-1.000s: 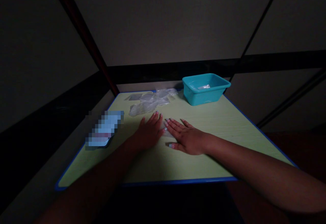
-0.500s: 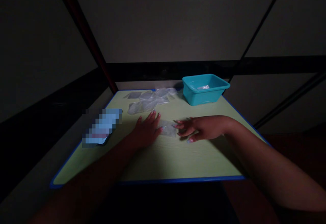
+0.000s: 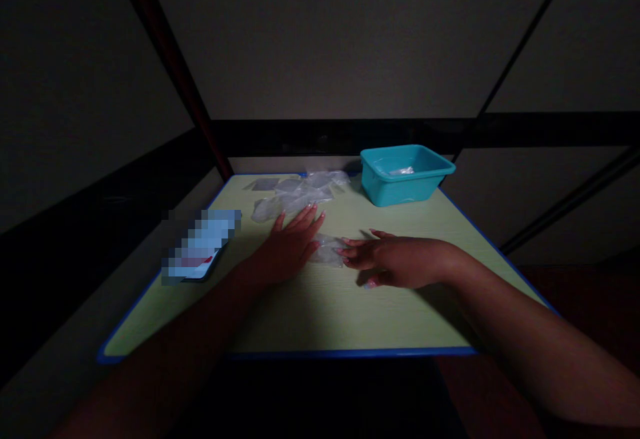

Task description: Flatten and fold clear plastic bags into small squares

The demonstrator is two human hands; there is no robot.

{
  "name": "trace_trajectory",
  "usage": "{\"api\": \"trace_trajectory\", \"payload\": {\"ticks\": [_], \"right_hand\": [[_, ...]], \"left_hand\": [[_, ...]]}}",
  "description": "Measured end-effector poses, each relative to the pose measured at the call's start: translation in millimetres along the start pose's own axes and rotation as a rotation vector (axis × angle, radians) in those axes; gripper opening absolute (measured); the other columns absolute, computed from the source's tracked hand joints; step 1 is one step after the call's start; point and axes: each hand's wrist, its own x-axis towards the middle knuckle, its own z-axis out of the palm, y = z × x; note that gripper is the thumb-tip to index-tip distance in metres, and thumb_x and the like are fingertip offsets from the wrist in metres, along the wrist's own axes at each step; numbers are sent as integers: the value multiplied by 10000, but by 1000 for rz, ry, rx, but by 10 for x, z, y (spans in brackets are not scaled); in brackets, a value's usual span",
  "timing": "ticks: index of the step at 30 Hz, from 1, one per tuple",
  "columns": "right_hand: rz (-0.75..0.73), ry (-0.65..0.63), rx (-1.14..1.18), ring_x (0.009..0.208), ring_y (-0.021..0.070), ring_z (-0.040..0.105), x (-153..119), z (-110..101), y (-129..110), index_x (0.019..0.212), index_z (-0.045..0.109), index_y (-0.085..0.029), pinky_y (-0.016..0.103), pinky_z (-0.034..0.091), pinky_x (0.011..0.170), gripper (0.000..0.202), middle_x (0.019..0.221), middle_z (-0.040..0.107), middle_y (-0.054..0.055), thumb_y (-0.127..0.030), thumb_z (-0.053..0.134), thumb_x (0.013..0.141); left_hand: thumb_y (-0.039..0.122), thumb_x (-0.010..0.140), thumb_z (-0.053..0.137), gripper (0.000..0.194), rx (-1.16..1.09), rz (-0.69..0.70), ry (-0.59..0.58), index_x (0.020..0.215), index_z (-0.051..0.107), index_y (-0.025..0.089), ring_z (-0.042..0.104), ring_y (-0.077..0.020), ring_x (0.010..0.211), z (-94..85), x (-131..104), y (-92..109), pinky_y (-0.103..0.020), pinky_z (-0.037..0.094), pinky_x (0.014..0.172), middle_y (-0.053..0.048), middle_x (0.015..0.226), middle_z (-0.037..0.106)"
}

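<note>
A small clear plastic bag lies flat on the light green table between my hands. My left hand is spread palm down at the bag's left edge, its thumb touching it. From the right, my right hand reaches over with fingers apart, its fingertips on the bag's right edge. Just beyond my left fingertips lies a loose pile of clear plastic bags.
A turquoise basket with some clear plastic inside stands at the back right of the table. A phone, its screen blurred out, lies at the left edge. A wall rises behind the table.
My left hand has slid slightly forward, its fingers nearer the pile. My right hand's fingers have shifted a little left over the small bag. The view has moved slightly.
</note>
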Motion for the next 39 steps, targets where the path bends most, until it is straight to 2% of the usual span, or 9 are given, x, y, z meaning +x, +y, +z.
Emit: {"api": "trace_trajectory", "payload": {"ticks": [3,6,10,20,25,30,34,37,39], "right_hand": [[-16,6,16,1349,284,339,-18,-25,2,1188,635,-244,612,90,1103,326,1394,486,95,-185,583,872],[-29,3,3,1342,281,353,-21,-28,-13,1135,664,-260,626,85,1094,284,1324,562,81,-184,575,876],[-4,6,-58,1338,272,362,-5,13,-73,1179,631,-257,618,86,1096,310,1363,526,77,-196,567,883],[-57,85,-110,1221,236,508,-7,68,-138,1119,659,-246,550,164,1103,265,1225,631,81,-191,532,893],[-6,132,-34,1185,237,538,-13,101,-145,1153,642,-261,507,195,1105,294,1210,640,75,-212,569,872],[10,147,57,1111,223,581,-46,80,-162,1270,564,-271,436,250,1081,392,1152,671,60,-250,552,879],[87,303,74,951,215,623,34,26,-143,1186,611,-241,363,385,927,306,1038,698,63,-259,507,899],[268,524,14,881,217,599,181,50,-35,1036,643,-146,311,416,794,222,987,676,119,-231,496,894],[370,597,-47,905,223,569,291,112,63,994,637,-129,305,403,796,194,962,657,130,-233,526,874]], "left_hand": [[287,953,269,526,-37,92,-60,1462,222,162,100,-244,1433,7,0,17,-588,189,1087,-123,1556,135],[311,952,294,533,-42,91,-124,1458,237,151,132,-272,1425,56,-3,29,-583,224,1074,-153,1545,166],[362,953,314,564,-45,69,-164,1466,221,148,135,-279,1424,83,-5,42,-574,238,1073,-161,1540,172],[399,954,321,591,-80,86,-150,1468,214,129,133,-286,1424,87,8,27,-568,235,1082,-167,1541,165],[415,953,306,589,-78,80,-152,1465,226,135,145,-292,1421,79,8,31,-573,244,1076,-164,1542,168],[386,956,298,550,-58,68,-108,1456,256,161,151,-270,1423,46,10,40,-564,213,1086,-156,1538,193],[372,956,304,538,-35,59,-99,1454,259,175,134,-259,1427,70,17,32,-564,193,1088,-151,1541,191],[412,954,322,548,-24,49,-103,1458,260,207,129,-297,1423,130,23,10,-576,207,1071,-175,1542,161],[440,949,336,555,-17,23,-102,1459,265,234,123,-338,1416,164,26,-3,-579,219,1061,-184,1544,139]]}}
